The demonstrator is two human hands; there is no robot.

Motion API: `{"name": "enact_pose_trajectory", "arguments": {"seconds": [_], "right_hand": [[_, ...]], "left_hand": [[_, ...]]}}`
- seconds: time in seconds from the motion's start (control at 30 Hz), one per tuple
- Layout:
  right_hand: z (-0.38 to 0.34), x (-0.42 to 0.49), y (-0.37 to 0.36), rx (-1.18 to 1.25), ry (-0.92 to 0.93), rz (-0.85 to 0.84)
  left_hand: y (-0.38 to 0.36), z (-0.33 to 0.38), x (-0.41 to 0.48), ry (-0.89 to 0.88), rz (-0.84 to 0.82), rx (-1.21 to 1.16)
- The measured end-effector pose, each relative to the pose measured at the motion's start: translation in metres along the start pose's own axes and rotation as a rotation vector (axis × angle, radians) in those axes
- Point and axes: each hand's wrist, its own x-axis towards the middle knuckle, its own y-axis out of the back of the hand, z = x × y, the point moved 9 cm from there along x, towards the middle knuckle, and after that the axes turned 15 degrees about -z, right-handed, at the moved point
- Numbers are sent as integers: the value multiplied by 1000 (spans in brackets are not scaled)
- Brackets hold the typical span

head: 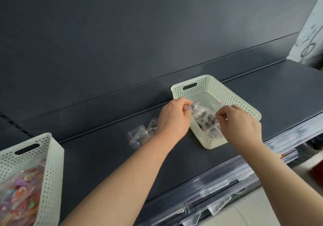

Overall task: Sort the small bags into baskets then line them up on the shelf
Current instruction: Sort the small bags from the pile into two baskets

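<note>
Colourful-bag basket [52,164] is sitting at 8 o'clock on the shelf [104,155].
Left hand [172,119] and right hand [239,123] are both pinching a clear bag [204,117] of dark bits over the pale basket [216,79] at 1 o'clock; loose bags [139,135] are lying at its 9 o'clock.

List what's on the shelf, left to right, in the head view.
White basket with colourful bags → loose clear bags → left hand → pinched clear bag → right hand.
</note>
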Motion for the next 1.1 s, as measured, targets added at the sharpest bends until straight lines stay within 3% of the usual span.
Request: {"name": "enact_pose_trajectory", "arguments": {"seconds": [0.23, 0.33, 0.63, 0.77, 0.97, 1.1], "right_hand": [[30, 0, 7, 44, -26, 41], [16, 0, 14, 55, 41, 98], [-82, -8, -24, 21, 401, 63], [-121, -18, -40, -35, 529, 77], [-149, -21, -94, -80, 543, -212], [-160, -27, -119, -72, 508, -325]], "left_hand": [[-44, 34, 32, -25, -140, 63], [-38, 23, 26, -23, -64, 63], [36, -140, -41, 487, 113, 99], [42, -172, -59, 536, 45, 111], [22, -175, -72, 538, -62, 136], [19, -171, -80, 483, -73, 288]]}}
